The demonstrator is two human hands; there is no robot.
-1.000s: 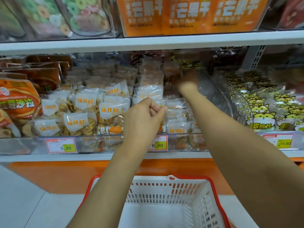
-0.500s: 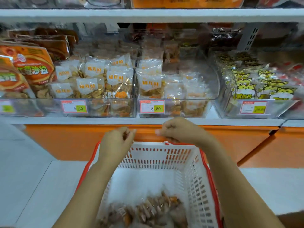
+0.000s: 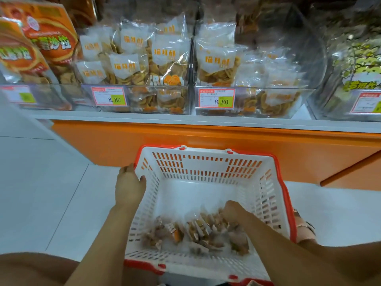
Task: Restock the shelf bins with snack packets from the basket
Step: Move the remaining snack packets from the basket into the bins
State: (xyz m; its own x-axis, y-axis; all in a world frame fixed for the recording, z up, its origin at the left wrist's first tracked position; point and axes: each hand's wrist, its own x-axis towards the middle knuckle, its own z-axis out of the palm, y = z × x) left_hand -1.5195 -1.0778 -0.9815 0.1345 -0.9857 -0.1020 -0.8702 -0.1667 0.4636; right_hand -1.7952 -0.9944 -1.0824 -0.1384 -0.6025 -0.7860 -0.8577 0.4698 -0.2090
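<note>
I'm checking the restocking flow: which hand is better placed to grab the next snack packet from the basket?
The right hand: it is down inside the basket, among the snack packets. The left hand holds the basket's left rim, away from them.

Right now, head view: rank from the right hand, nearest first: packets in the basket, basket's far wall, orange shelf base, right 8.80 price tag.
From the right hand:
1. Packets: right around it.
2. Basket's far wall: just ahead.
3. Orange shelf base: beyond that wall.
4. Price tag: higher, on the clear bin.
</note>
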